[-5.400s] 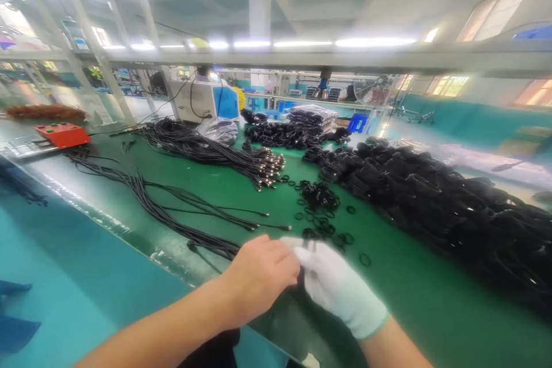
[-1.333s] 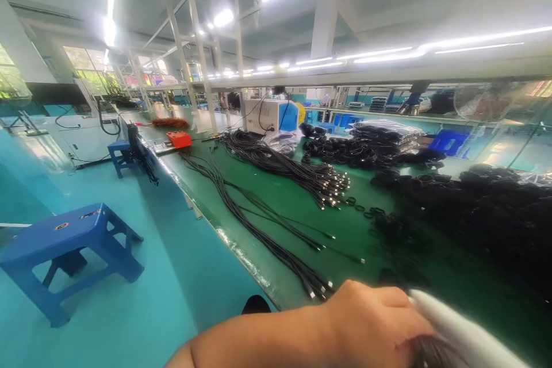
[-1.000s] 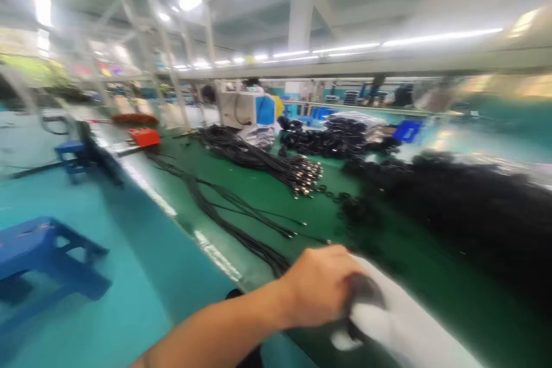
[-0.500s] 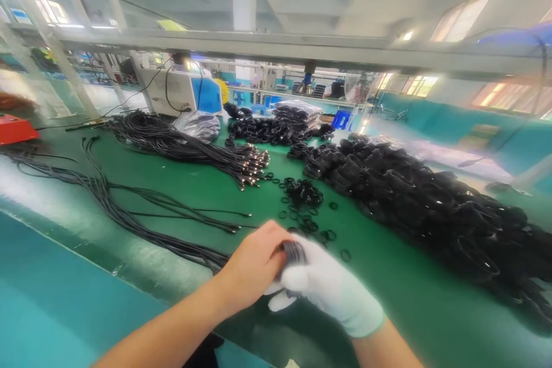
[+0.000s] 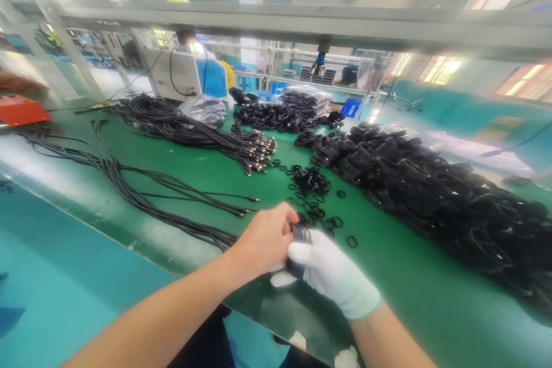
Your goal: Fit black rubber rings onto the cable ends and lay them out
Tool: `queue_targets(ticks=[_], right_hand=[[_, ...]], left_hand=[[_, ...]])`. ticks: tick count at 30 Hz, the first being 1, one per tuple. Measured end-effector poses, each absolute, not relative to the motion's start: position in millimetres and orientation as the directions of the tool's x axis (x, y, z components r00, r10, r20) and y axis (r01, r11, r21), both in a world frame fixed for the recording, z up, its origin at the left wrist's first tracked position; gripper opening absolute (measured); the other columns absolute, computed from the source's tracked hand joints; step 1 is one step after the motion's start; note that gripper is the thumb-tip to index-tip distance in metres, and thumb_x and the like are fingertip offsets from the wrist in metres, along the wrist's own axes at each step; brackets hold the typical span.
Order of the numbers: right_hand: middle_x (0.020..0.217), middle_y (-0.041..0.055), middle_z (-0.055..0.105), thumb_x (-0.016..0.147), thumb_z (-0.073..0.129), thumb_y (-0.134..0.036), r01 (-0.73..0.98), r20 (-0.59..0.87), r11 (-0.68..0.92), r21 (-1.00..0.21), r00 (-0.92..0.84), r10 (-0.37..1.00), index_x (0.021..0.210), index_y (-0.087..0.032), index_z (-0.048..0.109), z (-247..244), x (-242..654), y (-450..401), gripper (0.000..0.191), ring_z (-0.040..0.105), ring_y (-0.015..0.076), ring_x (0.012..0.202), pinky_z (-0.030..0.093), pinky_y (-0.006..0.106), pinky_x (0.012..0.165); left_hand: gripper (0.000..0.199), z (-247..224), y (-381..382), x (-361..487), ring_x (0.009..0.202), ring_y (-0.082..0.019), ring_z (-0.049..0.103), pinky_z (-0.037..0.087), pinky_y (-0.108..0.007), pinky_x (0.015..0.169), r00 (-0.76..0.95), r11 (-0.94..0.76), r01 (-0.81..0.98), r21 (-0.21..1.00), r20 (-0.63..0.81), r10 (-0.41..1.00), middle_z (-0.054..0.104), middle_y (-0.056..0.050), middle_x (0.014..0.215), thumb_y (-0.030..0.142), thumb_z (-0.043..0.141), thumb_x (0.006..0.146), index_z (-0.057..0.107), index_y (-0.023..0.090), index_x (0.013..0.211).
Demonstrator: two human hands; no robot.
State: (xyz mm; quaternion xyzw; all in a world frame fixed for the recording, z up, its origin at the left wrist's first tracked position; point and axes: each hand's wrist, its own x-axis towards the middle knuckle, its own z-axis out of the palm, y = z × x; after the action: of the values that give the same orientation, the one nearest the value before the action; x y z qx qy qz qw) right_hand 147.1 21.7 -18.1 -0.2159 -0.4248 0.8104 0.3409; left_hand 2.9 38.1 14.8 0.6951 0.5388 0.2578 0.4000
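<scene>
My right hand [image 5: 334, 273], in a white glove, is wrapped round a coiled black cable [image 5: 301, 234] near the bench's front edge. Bare, my left hand [image 5: 265, 238] presses against the coil's left side with bent fingers; its fingertips are partly hidden, and what they pinch cannot be made out. Just beyond my hands lie small black rings [image 5: 313, 181], in a heap and scattered. Loose black cables [image 5: 142, 198] stretch across the green bench top [image 5: 190, 175] to the left of my left hand.
A bundle of black cables [image 5: 181, 129] with metal ends lies at the back left. Coiled black cables [image 5: 414, 184] form a long pile on the right. Behind stand a white and blue machine [image 5: 211, 77] and wrapped packs [image 5: 306, 98]. A red box [image 5: 21, 110] sits far left.
The view has shifted, so the bench appears slightly higher and further right. Both hands remain together at the coil, and my left fingers have moved a little along its upper left side.
</scene>
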Motion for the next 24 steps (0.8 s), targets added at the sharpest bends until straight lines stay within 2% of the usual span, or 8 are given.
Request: queue_targets(ticks=[4, 6, 11, 14, 16, 19, 21, 24], right_hand=[[0.076, 0.0089, 0.061, 0.076, 0.065, -0.023, -0.34, -0.096, -0.407, -0.848, -0.656, 0.749, 0.089, -0.006, 0.061, -19, 145, 19, 0.022, 0.062, 0.0146, 0.06, 0.054, 0.024, 0.05], [0.074, 0.0086, 0.061, 0.076, 0.064, -0.024, -0.348, -0.116, -0.428, -0.834, -0.648, 0.753, 0.087, -0.006, 0.061, -22, 146, 20, 0.021, 0.062, 0.0145, 0.058, 0.054, 0.024, 0.047], [0.083, 0.01, 0.061, 0.076, 0.064, -0.022, -0.352, -0.117, -0.479, -0.804, -0.697, 0.708, 0.094, -0.007, 0.061, -29, 147, 21, 0.024, 0.063, 0.0191, 0.074, 0.058, 0.031, 0.057], [0.079, 0.008, 0.061, 0.073, 0.067, -0.022, -0.358, -0.1, -0.463, -0.811, -0.695, 0.712, 0.093, -0.008, 0.06, -29, 145, 21, 0.026, 0.062, 0.0181, 0.072, 0.057, 0.029, 0.055], [0.075, 0.0073, 0.061, 0.073, 0.067, -0.024, -0.365, -0.104, -0.456, -0.812, -0.679, 0.727, 0.092, -0.008, 0.06, -28, 145, 21, 0.026, 0.061, 0.0162, 0.066, 0.055, 0.026, 0.051], [0.073, 0.0059, 0.06, 0.077, 0.064, -0.027, -0.425, -0.138, -0.491, -0.761, -0.633, 0.762, 0.095, -0.01, 0.06, -27, 146, 23, 0.024, 0.059, 0.0133, 0.062, 0.05, 0.024, 0.052], [0.075, 0.0053, 0.059, 0.079, 0.061, -0.027, -0.487, -0.123, -0.489, -0.724, -0.607, 0.785, 0.094, -0.011, 0.061, -27, 146, 25, 0.022, 0.058, 0.0131, 0.065, 0.049, 0.026, 0.057], [0.075, 0.0048, 0.059, 0.079, 0.061, -0.025, -0.544, -0.05, -0.43, -0.721, -0.577, 0.815, 0.086, -0.01, 0.062, -28, 144, 27, 0.016, 0.055, 0.0129, 0.067, 0.048, 0.027, 0.063]], left_hand=[[0.02, 11, 41, 1, 0.058, -0.012, 0.056, 0.037, -0.019, 0.047, 0.307, -0.134, 0.637, 0.759, -0.09, 0.947, 0.062, 0.003, 0.068, 0.019, 0.053, 0.07, 0.056, 0.023, 0.09], [0.021, 13, 40, -1, 0.059, -0.012, 0.056, 0.037, -0.02, 0.049, 0.312, -0.167, 0.653, 0.739, -0.061, 0.948, 0.062, 0.004, 0.068, 0.019, 0.053, 0.07, 0.056, 0.024, 0.09], [0.017, 12, 28, -1, 0.071, -0.012, 0.057, 0.041, -0.022, 0.065, 0.264, -0.305, 0.698, 0.648, 0.163, 0.951, 0.063, 0.002, 0.079, 0.011, 0.048, 0.073, 0.06, 0.021, 0.081], [0.02, 10, 27, 0, 0.071, -0.014, 0.056, 0.04, -0.025, 0.066, 0.265, -0.329, 0.773, 0.542, 0.194, 0.944, 0.062, -0.001, 0.079, 0.008, 0.044, 0.075, 0.06, 0.019, 0.077], [0.021, 11, 28, -1, 0.071, -0.014, 0.055, 0.039, -0.025, 0.066, 0.284, -0.33, 0.767, 0.55, 0.171, 0.943, 0.062, 0.0, 0.081, 0.008, 0.045, 0.075, 0.061, 0.02, 0.082], [0.017, 11, 26, -6, 0.076, -0.015, 0.054, 0.04, -0.026, 0.07, 0.276, -0.326, 0.693, 0.643, 0.181, 0.944, 0.061, 0.0, 0.088, 0.016, 0.052, 0.077, 0.061, 0.023, 0.09], [0.011, 8, 19, -8, 0.082, -0.016, 0.052, 0.04, -0.028, 0.074, 0.312, -0.364, 0.655, 0.662, 0.202, 0.928, 0.06, 0.0, 0.089, 0.02, 0.058, 0.076, 0.061, 0.023, 0.086], [0.004, -2, 7, -6, 0.088, -0.019, 0.049, 0.036, -0.032, 0.079, 0.41, -0.466, 0.641, 0.611, 0.241, 0.88, 0.06, 0.0, 0.084, 0.018, 0.064, 0.072, 0.06, 0.02, 0.073]])
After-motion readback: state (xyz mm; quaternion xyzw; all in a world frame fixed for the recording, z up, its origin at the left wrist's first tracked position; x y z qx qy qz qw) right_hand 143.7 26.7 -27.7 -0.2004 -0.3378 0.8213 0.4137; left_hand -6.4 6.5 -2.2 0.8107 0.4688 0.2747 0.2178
